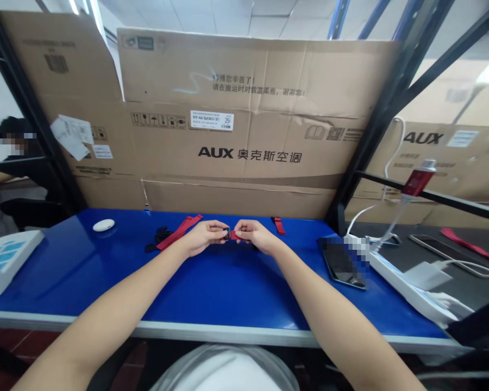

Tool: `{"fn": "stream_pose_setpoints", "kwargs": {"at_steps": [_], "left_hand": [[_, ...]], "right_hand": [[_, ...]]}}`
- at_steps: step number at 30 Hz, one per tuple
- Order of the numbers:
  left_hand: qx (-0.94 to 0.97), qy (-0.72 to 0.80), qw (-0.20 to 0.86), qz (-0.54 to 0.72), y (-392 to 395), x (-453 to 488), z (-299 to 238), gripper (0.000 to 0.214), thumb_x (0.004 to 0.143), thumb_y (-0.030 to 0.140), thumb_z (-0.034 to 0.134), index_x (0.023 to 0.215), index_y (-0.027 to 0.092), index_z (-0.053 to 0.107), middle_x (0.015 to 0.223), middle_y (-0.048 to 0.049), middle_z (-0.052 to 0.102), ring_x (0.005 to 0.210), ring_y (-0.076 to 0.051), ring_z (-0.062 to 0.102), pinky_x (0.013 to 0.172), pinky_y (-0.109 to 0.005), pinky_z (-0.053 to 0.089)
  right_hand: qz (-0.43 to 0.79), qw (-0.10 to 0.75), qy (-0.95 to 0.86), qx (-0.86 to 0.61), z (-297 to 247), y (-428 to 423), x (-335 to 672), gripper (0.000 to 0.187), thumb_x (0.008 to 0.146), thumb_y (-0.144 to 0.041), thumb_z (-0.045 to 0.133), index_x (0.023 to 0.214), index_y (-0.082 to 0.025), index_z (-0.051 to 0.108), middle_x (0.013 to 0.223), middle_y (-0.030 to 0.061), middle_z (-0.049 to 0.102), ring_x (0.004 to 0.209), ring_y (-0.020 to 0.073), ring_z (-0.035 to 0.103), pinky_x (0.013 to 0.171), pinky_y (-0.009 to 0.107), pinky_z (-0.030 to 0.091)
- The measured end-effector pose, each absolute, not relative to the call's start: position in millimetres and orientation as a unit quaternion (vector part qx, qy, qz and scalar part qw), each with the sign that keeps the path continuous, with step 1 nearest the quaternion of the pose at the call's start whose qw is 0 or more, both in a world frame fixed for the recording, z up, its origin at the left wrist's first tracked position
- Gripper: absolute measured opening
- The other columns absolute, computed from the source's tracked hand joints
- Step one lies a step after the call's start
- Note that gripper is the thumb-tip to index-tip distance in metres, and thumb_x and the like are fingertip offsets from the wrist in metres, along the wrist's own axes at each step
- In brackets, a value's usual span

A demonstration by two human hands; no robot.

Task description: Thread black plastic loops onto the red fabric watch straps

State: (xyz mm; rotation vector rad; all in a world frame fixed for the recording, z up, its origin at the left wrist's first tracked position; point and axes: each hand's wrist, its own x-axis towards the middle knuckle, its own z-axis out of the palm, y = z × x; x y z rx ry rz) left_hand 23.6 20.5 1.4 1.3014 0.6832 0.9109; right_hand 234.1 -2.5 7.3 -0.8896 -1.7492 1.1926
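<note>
Above the middle of the blue table, both of my hands meet at a small dark buckle [228, 233] and a red strap [234, 235]. My left hand [208, 237] pinches the buckle between thumb and fingers. With its fingers closed, my right hand [252, 234] grips the red strap right beside the buckle. Whether the strap runs through the buckle is too small to tell. Just behind my left wrist lies another red strap [178, 233] with black cord or webbing [162, 237] at its end. A short red strap piece with a black buckle [279, 225] rests behind my right hand.
A phone [344, 266] and a white power strip [407, 288] with cables lie at the right. At the left are a white oval object [104, 225] and a white device [12, 260]. A cardboard panel [236, 130] stands along the back. A person [24, 157] sits beyond the left frame.
</note>
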Motion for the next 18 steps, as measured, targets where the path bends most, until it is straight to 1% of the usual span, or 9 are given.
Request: {"fn": "stream_pose_setpoints", "kwargs": {"at_steps": [3, 6, 8, 10, 13, 15, 16, 18], "left_hand": [[0.584, 0.293, 0.653, 0.382, 20.1, 24.0, -0.9, 0.035, 0.063, 0.023, 0.085, 0.093, 0.014, 0.070, 0.087, -0.0065, 0.072, 0.081, -0.017, 0.068, 0.076, -0.032, 0.056], [0.594, 0.278, 0.653, 0.379, 19.8, 25.4, -2.5, 0.036, 0.066, 0.023, 0.083, 0.099, 0.014, 0.072, 0.097, -0.0083, 0.072, 0.088, -0.018, 0.068, 0.083, -0.033, 0.055], [0.590, 0.269, 0.655, 0.388, 20.2, 26.9, -3.4, 0.036, 0.068, 0.021, 0.081, 0.102, 0.015, 0.072, 0.104, -0.0093, 0.071, 0.092, -0.018, 0.067, 0.087, -0.034, 0.054], [0.571, 0.266, 0.659, 0.410, 20.1, 29.5, -3.5, 0.038, 0.067, 0.016, 0.081, 0.104, 0.015, 0.071, 0.107, -0.0098, 0.070, 0.093, -0.018, 0.067, 0.089, -0.035, 0.054], [0.536, 0.274, 0.666, 0.441, 16.7, 35.8, -1.3, 0.035, 0.065, 0.009, 0.080, 0.099, 0.015, 0.070, 0.100, -0.0080, 0.071, 0.089, -0.017, 0.068, 0.089, -0.035, 0.054], [0.519, 0.275, 0.672, 0.452, 12.7, 40.2, 1.6, 0.029, 0.066, 0.007, 0.078, 0.093, 0.015, 0.068, 0.094, -0.0064, 0.071, 0.088, -0.016, 0.068, 0.089, -0.035, 0.055], [0.512, 0.275, 0.675, 0.455, 10.6, 42.1, 3.0, 0.027, 0.067, 0.007, 0.077, 0.091, 0.014, 0.067, 0.093, -0.0057, 0.071, 0.088, -0.016, 0.068, 0.089, -0.034, 0.054], [0.503, 0.274, 0.682, 0.455, 7.4, 44.7, 4.5, 0.023, 0.068, 0.006, 0.076, 0.088, 0.014, 0.067, 0.092, -0.0049, 0.070, 0.088, -0.015, 0.068, 0.091, -0.035, 0.054]], "right_hand": [[0.471, 0.406, -0.707, -0.337, 9.3, -4.0, 235.4, 0.020, 0.074, -0.035, 0.067, 0.078, -0.017, 0.059, 0.066, -0.0005, 0.061, 0.061, 0.0120, 0.052, 0.061, 0.024, 0.035], [0.472, 0.401, -0.718, -0.317, 9.1, -3.0, 236.3, 0.018, 0.074, -0.033, 0.066, 0.078, -0.017, 0.059, 0.069, -0.0007, 0.060, 0.067, 0.0132, 0.054, 0.066, 0.025, 0.037], [0.465, 0.418, -0.713, -0.317, 8.3, -1.5, 235.3, 0.015, 0.073, -0.031, 0.065, 0.078, -0.018, 0.059, 0.072, -0.0014, 0.058, 0.069, 0.0128, 0.052, 0.069, 0.025, 0.038], [0.469, 0.454, -0.687, -0.320, 7.8, -0.5, 232.2, 0.014, 0.071, -0.028, 0.065, 0.079, -0.019, 0.058, 0.076, -0.0015, 0.058, 0.074, 0.0132, 0.052, 0.073, 0.025, 0.039], [0.518, 0.510, -0.615, -0.304, 7.8, -1.5, 223.8, 0.023, 0.063, -0.022, 0.063, 0.086, -0.021, 0.058, 0.084, -0.0003, 0.059, 0.082, 0.0154, 0.054, 0.076, 0.025, 0.042], [0.554, 0.523, -0.578, -0.291, 7.7, -3.4, 217.0, 0.030, 0.060, -0.020, 0.062, 0.090, -0.023, 0.058, 0.088, 0.0005, 0.060, 0.083, 0.0162, 0.055, 0.075, 0.026, 0.043], [0.564, 0.523, -0.569, -0.289, 7.4, -4.4, 213.9, 0.031, 0.060, -0.020, 0.063, 0.091, -0.023, 0.058, 0.088, 0.0008, 0.060, 0.082, 0.0163, 0.055, 0.074, 0.026, 0.043], [0.570, 0.516, -0.569, -0.291, 6.7, -5.7, 209.2, 0.025, 0.062, -0.024, 0.065, 0.087, -0.022, 0.058, 0.086, 0.0012, 0.060, 0.081, 0.0164, 0.055, 0.074, 0.026, 0.043]]}}
